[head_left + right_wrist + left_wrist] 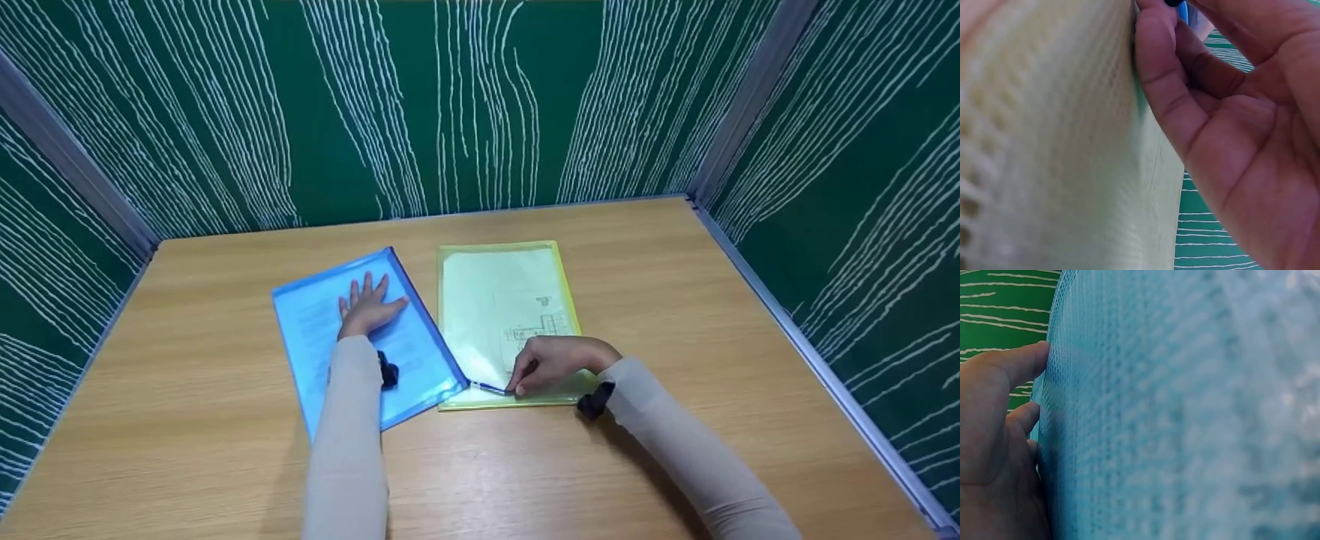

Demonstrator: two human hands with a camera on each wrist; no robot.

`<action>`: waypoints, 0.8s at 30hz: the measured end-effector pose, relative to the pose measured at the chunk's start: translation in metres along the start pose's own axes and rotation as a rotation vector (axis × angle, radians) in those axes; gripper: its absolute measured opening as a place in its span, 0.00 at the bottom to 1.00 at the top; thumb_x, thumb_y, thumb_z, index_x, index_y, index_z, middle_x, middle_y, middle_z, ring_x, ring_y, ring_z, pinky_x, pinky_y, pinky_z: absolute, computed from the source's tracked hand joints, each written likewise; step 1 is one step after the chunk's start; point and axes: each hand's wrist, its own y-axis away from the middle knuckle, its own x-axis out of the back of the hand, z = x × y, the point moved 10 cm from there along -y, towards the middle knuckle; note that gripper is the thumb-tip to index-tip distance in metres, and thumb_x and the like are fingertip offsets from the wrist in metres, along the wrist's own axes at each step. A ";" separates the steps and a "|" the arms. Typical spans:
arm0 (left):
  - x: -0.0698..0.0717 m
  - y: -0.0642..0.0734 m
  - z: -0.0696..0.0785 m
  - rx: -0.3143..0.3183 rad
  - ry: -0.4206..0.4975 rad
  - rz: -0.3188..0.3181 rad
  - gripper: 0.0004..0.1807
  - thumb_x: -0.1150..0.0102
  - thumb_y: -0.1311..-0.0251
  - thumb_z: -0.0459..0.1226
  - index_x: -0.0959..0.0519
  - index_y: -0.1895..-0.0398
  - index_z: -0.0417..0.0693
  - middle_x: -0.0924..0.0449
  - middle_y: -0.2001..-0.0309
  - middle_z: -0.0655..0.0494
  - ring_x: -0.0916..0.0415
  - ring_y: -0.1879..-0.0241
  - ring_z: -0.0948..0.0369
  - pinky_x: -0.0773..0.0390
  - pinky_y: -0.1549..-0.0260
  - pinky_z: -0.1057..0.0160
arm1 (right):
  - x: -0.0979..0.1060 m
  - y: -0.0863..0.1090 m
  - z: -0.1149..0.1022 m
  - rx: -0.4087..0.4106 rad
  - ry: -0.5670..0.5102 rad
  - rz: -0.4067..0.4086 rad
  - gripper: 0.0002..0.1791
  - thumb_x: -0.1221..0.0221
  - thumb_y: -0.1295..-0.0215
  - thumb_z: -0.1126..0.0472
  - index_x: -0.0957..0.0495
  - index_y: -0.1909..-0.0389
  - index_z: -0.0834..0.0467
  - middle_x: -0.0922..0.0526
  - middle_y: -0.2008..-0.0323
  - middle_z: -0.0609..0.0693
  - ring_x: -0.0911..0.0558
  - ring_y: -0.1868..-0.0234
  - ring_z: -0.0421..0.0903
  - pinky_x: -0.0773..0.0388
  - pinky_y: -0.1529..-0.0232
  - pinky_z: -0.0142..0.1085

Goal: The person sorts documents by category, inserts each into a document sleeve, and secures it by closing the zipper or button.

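A blue mesh document pouch (315, 322) with a dark blue band down its right edge lies slanted on the table, a printed sheet showing through it. My left hand (367, 308) rests flat on its upper half, fingers spread; in the left wrist view the fingers (1027, 363) lie along the mesh. My right hand (551, 364) pinches the end of a thin blue-and-white piece (489, 388) that reaches to the blue pouch's lower right corner; I cannot tell its kind. Under this hand lies a yellow mesh pouch (472, 300) holding a sheet with a line drawing.
The wooden table (210, 367) carries both pouches side by side, the blue corner overlapping the yellow pouch. Green panels (495, 112) with white wavy lines rise behind and at both sides, joined by grey posts (750, 105). A black strap piece (595, 401) sits at the right wrist.
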 end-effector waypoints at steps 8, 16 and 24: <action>-0.001 -0.001 0.001 -0.022 -0.001 -0.004 0.43 0.58 0.35 0.60 0.60 0.22 0.59 0.78 0.23 0.51 0.87 0.26 0.47 0.82 0.32 0.39 | -0.001 0.001 0.006 -0.053 -0.025 0.011 0.07 0.38 0.38 0.65 0.12 0.61 0.57 0.12 0.64 0.50 0.27 0.74 0.30 0.28 0.70 0.22; -0.001 0.001 -0.002 -0.031 0.008 -0.008 0.43 0.55 0.36 0.55 0.59 0.22 0.58 0.79 0.23 0.50 0.89 0.27 0.45 0.83 0.33 0.39 | -0.001 0.000 0.004 -0.069 -0.022 0.037 0.07 0.38 0.37 0.63 0.14 0.61 0.57 0.13 0.66 0.48 0.24 0.70 0.32 0.26 0.66 0.24; 0.008 0.005 0.001 -0.046 0.052 0.062 0.42 0.47 0.36 0.55 0.49 0.24 0.54 0.72 0.22 0.46 0.80 0.25 0.44 0.77 0.30 0.41 | 0.000 -0.001 0.004 -0.096 0.056 0.067 0.06 0.35 0.39 0.60 0.17 0.62 0.55 0.17 0.70 0.44 0.25 0.72 0.33 0.27 0.68 0.26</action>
